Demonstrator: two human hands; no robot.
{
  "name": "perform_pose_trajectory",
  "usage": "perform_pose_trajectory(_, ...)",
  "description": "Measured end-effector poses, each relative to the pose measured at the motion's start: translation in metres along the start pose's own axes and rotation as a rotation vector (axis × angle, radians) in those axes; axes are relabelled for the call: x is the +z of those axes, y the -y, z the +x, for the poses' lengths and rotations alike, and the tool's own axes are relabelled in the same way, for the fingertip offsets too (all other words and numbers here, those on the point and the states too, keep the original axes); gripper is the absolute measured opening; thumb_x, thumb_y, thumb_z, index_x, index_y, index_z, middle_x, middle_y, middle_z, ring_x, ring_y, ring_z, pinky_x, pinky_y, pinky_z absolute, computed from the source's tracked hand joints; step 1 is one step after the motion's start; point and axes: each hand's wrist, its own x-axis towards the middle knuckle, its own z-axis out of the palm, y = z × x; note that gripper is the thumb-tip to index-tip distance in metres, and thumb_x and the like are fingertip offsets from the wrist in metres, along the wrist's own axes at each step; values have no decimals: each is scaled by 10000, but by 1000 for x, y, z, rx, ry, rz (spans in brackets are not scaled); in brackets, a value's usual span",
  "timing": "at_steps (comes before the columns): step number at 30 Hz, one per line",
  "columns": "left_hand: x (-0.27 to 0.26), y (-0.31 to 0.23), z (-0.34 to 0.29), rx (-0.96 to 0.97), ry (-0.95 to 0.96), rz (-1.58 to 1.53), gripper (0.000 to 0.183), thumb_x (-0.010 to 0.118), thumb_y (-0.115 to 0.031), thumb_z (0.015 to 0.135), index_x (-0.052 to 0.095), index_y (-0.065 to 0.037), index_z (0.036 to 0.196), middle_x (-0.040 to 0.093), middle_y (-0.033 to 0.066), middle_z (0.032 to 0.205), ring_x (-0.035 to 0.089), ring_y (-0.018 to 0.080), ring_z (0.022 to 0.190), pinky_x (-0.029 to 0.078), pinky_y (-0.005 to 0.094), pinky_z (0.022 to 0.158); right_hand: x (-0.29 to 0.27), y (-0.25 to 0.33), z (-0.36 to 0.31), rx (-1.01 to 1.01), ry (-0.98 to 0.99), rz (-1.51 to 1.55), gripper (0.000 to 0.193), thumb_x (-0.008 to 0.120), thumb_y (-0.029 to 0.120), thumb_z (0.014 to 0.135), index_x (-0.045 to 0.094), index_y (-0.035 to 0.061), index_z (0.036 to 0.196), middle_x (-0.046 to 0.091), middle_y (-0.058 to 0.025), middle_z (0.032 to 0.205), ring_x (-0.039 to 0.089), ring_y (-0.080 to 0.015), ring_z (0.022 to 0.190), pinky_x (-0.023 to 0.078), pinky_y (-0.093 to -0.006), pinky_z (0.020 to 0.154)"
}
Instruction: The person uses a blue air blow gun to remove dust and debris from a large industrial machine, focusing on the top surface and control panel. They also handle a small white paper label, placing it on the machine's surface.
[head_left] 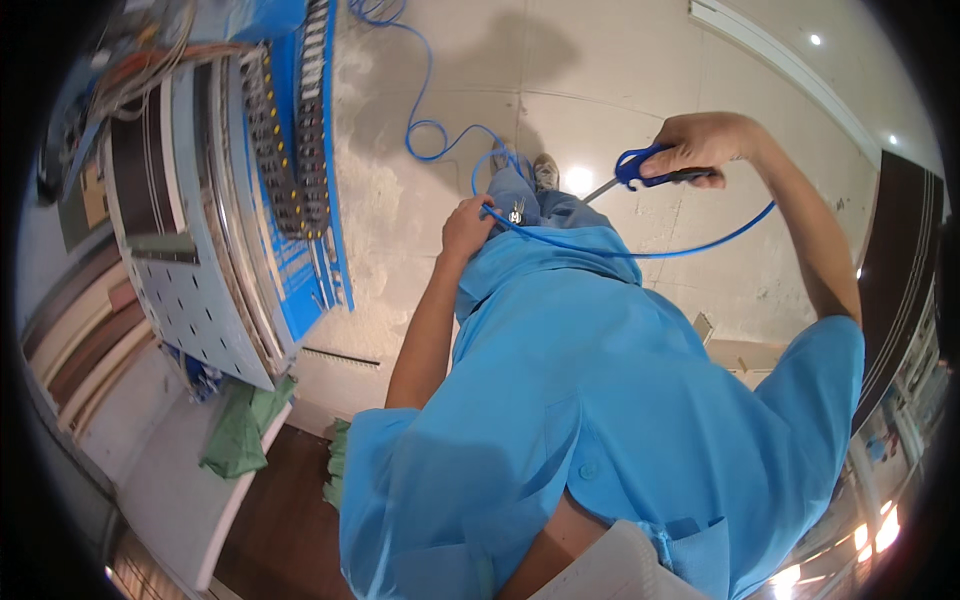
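Observation:
A blue air blow gun with a thin grey nozzle is gripped in my right hand, held out ahead and to the right of my body. Its nozzle slants down and left, toward my trouser legs. My left hand is at my waist, its fingers closed round a blue air hose. From there the hose bows across my front and passes out of sight at my right forearm; where it meets the gun is hidden. Another stretch of it runs past my shoes and coils over the floor.
On my left stands a rack with rows of dark parts with yellow dots on a blue panel. A green cloth hangs over the edge of a white table. Pale tiled floor lies ahead; a dark striped panel rises at right.

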Motion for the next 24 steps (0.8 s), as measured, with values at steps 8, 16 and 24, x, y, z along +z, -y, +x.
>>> perform_pose_trajectory(8, -53, -43, 137, 95, 94, 92, 301, 656, -370, 894, 632, -157, 1105, 676, 141, 1132, 634, 361, 1071, 508, 456, 871, -70, -84, 123, 112, -432, -10, 500, 580, 472, 960, 667, -14, 878, 597, -155, 595, 636, -257, 477, 502, -387, 420)
perform_pose_trajectory(16, -120, -88, 269, -41, -55, 115, 295, 588, -412, 950, 615, -162, 1105, 674, 132, 1123, 639, 381, 1053, 511, 501, 844, -209, -110, 222, 174, -647, -85, 512, 603, 538, 922, 706, 43, 1002, 719, -175, 892, 718, -350, 814, 574, -475, 686)
perform_pose_trajectory(24, -205, -148, 399, -38, -9, 247, 308, 577, -412, 934, 650, -190, 1135, 699, 142, 1079, 657, 367, 1040, 524, 510, 850, -369, -183, 116, 281, -553, 193, 470, 599, 444, 937, 685, -11, 855, 663, -184, 690, 676, -311, 559, 549, -433, 504)
